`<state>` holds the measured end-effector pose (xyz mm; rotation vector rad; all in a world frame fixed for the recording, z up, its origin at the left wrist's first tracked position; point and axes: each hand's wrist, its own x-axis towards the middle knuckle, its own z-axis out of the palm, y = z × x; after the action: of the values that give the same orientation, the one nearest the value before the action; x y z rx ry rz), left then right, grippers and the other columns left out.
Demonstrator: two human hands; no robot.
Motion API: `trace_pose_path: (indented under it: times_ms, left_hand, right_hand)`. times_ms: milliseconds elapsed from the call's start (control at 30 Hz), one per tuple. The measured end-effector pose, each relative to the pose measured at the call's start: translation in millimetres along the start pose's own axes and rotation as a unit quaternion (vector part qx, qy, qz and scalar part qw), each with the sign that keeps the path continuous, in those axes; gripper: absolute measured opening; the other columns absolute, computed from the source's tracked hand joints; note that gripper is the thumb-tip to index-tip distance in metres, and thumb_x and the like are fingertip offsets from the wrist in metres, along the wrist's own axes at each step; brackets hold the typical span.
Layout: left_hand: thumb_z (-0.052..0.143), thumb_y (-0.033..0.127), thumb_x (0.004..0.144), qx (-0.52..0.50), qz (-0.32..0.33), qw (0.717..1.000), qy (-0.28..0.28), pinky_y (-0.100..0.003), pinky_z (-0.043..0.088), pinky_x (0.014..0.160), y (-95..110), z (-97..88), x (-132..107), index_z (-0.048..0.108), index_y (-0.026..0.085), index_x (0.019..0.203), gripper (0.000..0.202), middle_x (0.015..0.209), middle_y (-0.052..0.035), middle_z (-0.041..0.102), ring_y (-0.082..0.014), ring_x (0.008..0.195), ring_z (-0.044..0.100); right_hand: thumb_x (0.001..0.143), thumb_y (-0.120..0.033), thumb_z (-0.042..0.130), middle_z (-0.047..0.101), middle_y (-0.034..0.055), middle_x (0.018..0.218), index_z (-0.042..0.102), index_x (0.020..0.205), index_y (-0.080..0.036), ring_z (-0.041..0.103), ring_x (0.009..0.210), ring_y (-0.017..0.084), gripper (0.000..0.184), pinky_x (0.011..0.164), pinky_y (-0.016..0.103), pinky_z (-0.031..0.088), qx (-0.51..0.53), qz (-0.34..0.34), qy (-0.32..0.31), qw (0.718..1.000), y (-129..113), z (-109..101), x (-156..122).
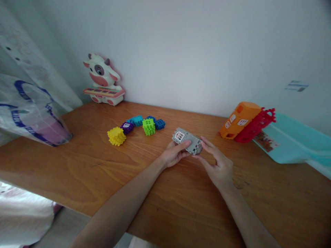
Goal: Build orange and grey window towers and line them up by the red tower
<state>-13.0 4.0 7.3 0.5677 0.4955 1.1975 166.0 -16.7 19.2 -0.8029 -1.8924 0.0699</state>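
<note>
Above the middle of the table, a grey toy building block assembly [192, 147] with toothed edges and a white window print is held between both hands. My left hand [173, 154] grips it from the left, thumb on top and fingers underneath. With thumb and fingertips, my right hand [218, 165] pinches its right end. Beyond my left hand lie a yellow block stack [116, 136], a purple block [127, 127], a light blue block [136, 120], a lime green block [148, 127] and dark blue blocks [160, 124].
On the right, joined orange panels [239, 119] and red panels [254, 129] lean by a turquoise bin [297, 141]. A cow toy keyboard [104, 91] stands at the back left of the wooden table [85, 165]. A plastic bag [33, 120] sits at the left.
</note>
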Motion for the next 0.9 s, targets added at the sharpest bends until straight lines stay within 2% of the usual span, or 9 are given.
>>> trace_pose_path:
  times_ms: [133, 267, 400, 500, 567, 667, 733, 833, 900]
  left_hand:
    - [0.084, 0.021, 0.073, -0.001, 0.002, 1.0, 0.003, -0.04, 0.057, 0.093, -2, 0.2, 0, 0.068, 0.013, 0.108, 0.039, 0.107, -0.0103, 0.075, -0.0209, 0.09, 0.073]
    - [0.086, 0.024, 0.071, -0.003, 0.007, 1.0, 0.004, -0.036, 0.059, 0.086, -3, 0.5, -1, 0.068, 0.013, 0.107, 0.042, 0.106, -0.0097, 0.075, -0.0202, 0.089, 0.072]
    - [0.083, 0.029, 0.075, 0.003, -0.006, 1.0, 0.003, -0.034, 0.059, 0.083, -1, 0.3, -2, 0.066, 0.014, 0.111, 0.042, 0.107, -0.0101, 0.074, -0.0195, 0.087, 0.072]
    - [0.084, 0.033, 0.074, 0.016, -0.013, 1.0, -0.009, -0.031, 0.059, 0.079, -1, -1.1, -2, 0.064, 0.014, 0.112, 0.046, 0.106, -0.0107, 0.073, -0.0199, 0.087, 0.072]
    - [0.085, 0.037, 0.072, 0.033, -0.011, 0.999, -0.022, -0.031, 0.06, 0.077, -2, -2.9, -2, 0.062, 0.015, 0.113, 0.051, 0.107, -0.0114, 0.072, -0.0216, 0.088, 0.072]
    - [0.085, 0.041, 0.07, 0.056, 0.027, 0.998, -0.012, -0.036, 0.06, 0.08, -9, -5.8, 0, 0.056, 0.02, 0.117, 0.059, 0.116, -0.0102, 0.068, -0.0232, 0.095, 0.07]
    - [0.086, 0.038, 0.07, 0.073, 0.08, 0.994, 0.012, -0.038, 0.057, 0.088, -14, -6.2, 1, 0.053, 0.022, 0.12, 0.062, 0.12, -0.0085, 0.066, -0.0225, 0.103, 0.067]
    - [0.087, 0.031, 0.068, 0.104, 0.156, 0.981, 0.057, -0.034, 0.049, 0.1, -18, -3.1, 1, 0.053, 0.021, 0.12, 0.063, 0.119, -0.0076, 0.065, -0.0211, 0.112, 0.062]
    - [0.087, 0.028, 0.068, 0.123, 0.185, 0.973, 0.065, -0.031, 0.046, 0.103, -18, -0.3, 0, 0.055, 0.021, 0.12, 0.062, 0.119, -0.0069, 0.065, -0.0207, 0.114, 0.06]
  right_hand:
    - [0.084, -0.021, 0.076, 0.063, 0.0089, 0.139, 0.06, 0.135, -0.028, 0.064, 0.123, 0.028, 0.054, 0.105, 0.052, 0.053, 0.009, 0.001, -0.004, 1.0, 0, 0, 0]
    - [0.086, -0.018, 0.073, 0.059, 0.0098, 0.143, 0.056, 0.137, -0.029, 0.06, 0.128, 0.027, 0.055, 0.107, 0.052, 0.051, 0.019, 0.006, -0.013, 1.0, 0, 2, -1]
    - [0.085, -0.019, 0.075, 0.054, 0.0119, 0.148, 0.057, 0.134, -0.028, 0.055, 0.133, 0.029, 0.053, 0.108, 0.055, 0.049, 0.058, 0.014, -0.008, 0.998, 3, 6, -3]
    - [0.085, -0.02, 0.075, 0.05, 0.0129, 0.15, 0.054, 0.134, -0.028, 0.053, 0.135, 0.03, 0.055, 0.105, 0.056, 0.051, 0.097, 0.029, -0.024, 0.995, 4, 8, -5]
    - [0.085, -0.02, 0.074, 0.053, 0.0133, 0.147, 0.051, 0.137, -0.028, 0.055, 0.133, 0.03, 0.058, 0.102, 0.054, 0.054, 0.095, 0.015, -0.027, 0.995, 3, 8, -6]
    - [0.082, -0.02, 0.076, 0.06, 0.0123, 0.138, 0.052, 0.136, -0.028, 0.062, 0.124, 0.029, 0.059, 0.099, 0.052, 0.056, 0.041, -0.025, 0.003, 0.999, 1, 7, -6]
    - [0.081, -0.02, 0.078, 0.064, 0.0112, 0.132, 0.054, 0.134, -0.029, 0.066, 0.117, 0.028, 0.059, 0.095, 0.05, 0.059, 0.004, -0.047, 0.026, 0.999, -1, 6, -4]
    - [0.078, -0.019, 0.079, 0.066, 0.0108, 0.126, 0.056, 0.133, -0.028, 0.068, 0.11, 0.028, 0.061, 0.09, 0.047, 0.061, -0.024, -0.071, 0.048, 0.996, -2, 5, -2]
    - [0.077, -0.018, 0.08, 0.066, 0.0108, 0.124, 0.056, 0.134, -0.029, 0.069, 0.109, 0.028, 0.063, 0.089, 0.047, 0.061, -0.032, -0.084, 0.049, 0.995, -2, 4, -2]
